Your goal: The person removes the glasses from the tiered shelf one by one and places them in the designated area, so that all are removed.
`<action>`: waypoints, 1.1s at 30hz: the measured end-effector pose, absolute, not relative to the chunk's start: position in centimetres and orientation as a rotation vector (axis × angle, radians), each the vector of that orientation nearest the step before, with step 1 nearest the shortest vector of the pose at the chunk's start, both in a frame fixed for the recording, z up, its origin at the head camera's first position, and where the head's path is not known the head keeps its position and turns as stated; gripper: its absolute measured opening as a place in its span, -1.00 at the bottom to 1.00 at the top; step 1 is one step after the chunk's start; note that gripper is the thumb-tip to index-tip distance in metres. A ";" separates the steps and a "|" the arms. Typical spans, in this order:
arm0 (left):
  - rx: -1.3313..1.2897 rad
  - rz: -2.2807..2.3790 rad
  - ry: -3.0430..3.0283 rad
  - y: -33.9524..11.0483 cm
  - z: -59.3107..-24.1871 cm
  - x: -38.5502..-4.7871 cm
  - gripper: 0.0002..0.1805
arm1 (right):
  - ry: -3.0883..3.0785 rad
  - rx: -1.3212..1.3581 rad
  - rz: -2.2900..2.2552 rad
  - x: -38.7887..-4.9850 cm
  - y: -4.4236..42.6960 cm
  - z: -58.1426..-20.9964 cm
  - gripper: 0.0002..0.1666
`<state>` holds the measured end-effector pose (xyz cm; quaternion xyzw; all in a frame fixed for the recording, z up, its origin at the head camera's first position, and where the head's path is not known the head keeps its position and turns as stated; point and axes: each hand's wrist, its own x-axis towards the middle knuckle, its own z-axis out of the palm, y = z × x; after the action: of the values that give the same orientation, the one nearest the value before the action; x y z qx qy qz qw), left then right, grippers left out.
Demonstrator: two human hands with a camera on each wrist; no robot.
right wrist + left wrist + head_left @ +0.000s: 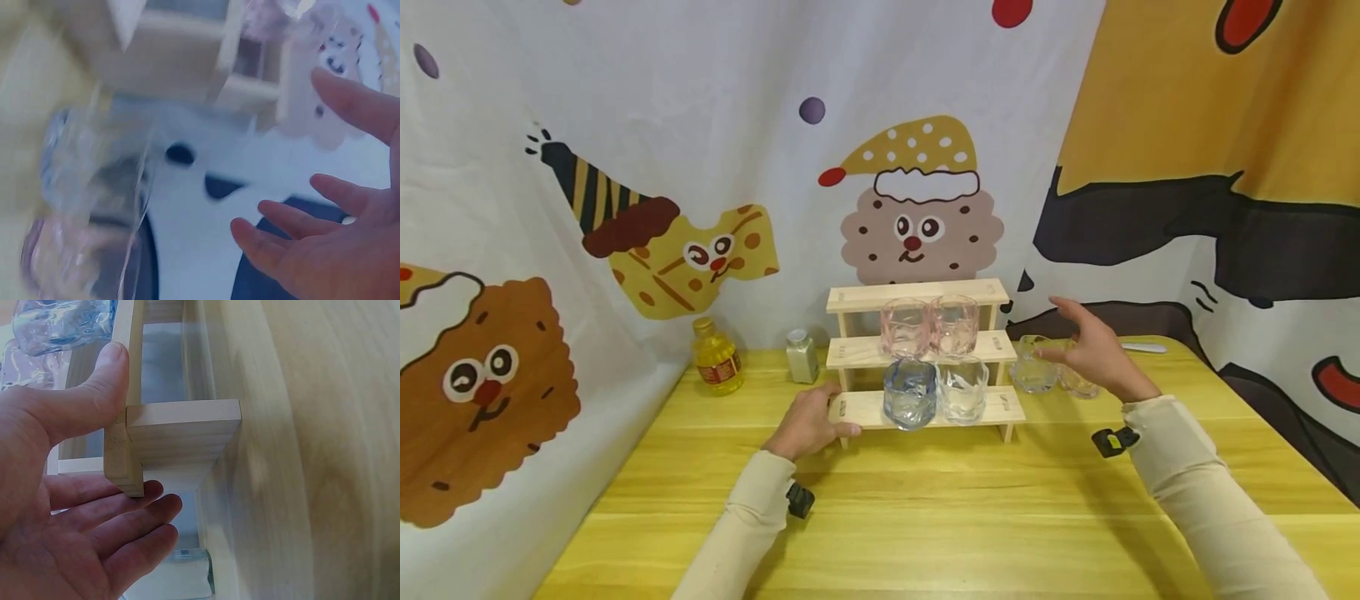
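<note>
Right grip (1099, 354): wide, empty | clear glass (1035, 378): just left, lower; right nearer | left grip (808, 423): holding rack (871, 408)

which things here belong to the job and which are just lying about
Likely the job:
wooden stand, gripped by the left hand
two pink glasses, blue glass, clear glass on it
two glasses beside it, near the right hand

Probably lying about:
yellow bottle
lidded jar
white object

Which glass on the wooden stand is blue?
The left glass on the lowest step is blue; beside it stands a clear glass, above them two pink glasses.
</note>
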<state>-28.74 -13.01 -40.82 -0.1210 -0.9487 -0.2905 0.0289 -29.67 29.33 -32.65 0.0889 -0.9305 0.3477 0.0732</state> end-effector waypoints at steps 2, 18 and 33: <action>-0.373 -0.897 -2.923 -13.0 -40.8 -28.7 -0.23 | -2.749 0.320 1.113 -29.5 28.0 -32.4 0.12; -0.386 -0.889 -2.920 -12.9 -40.9 -28.8 -0.26 | -2.627 0.443 1.369 -30.6 21.1 -32.8 0.12; -0.386 -0.892 -2.915 -13.0 -40.9 -28.7 -0.25 | -2.679 0.336 1.398 -32.6 18.7 -32.9 0.13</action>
<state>-28.66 -12.99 -40.91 -0.1256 -0.9481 -0.2901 0.0343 -32.62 18.70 -32.91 0.1103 -0.8800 0.4591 0.0506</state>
